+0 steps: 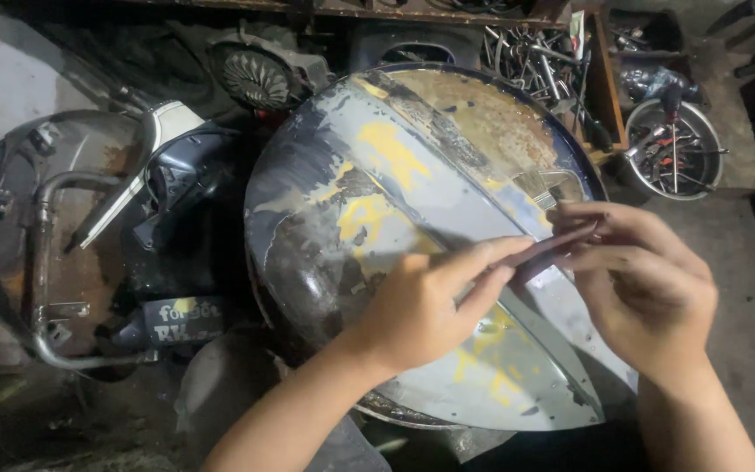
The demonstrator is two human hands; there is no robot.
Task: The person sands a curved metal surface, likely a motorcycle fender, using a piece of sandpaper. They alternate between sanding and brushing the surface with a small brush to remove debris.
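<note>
left hand (421,310): reaches in from bottom centre, forearm bare; fingers (491,258) stretched out and pinched on the near end of a thin strip
right hand (644,284): comes in from bottom right; fingers (596,214) curled round the far end of the same strip, thumb underneath
strip (548,247): small, flat, dark reddish-brown piece, looks like abrasive paper, can't confirm; held between both hands, slightly tilted, just above the panel, contact with panel can't tell
panel (369,218): large rounded metal body panel, domed, centre of view, right under both hands; paint mostly stripped, grey patches, yellow patches, rust-brown area toward upper right, dark blue edge
panel ridge (447,188): raised crease runs diagonally from upper left to lower right, passes under the hands
scooter frame part (89,236): left of panel, dark, rusty inside, with grey bent tube and white trim piece
fan cover (255,79): round finned black part, above left of panel
wooden crate (605,87): top right, beside a pile of metal tools and spanners
metal bowl (670,149): round, right of crate, holds tools with red handles
floor (744,297): grey concrete, dirty, right side
lighting: dim, corners dark, detail lost there
</note>
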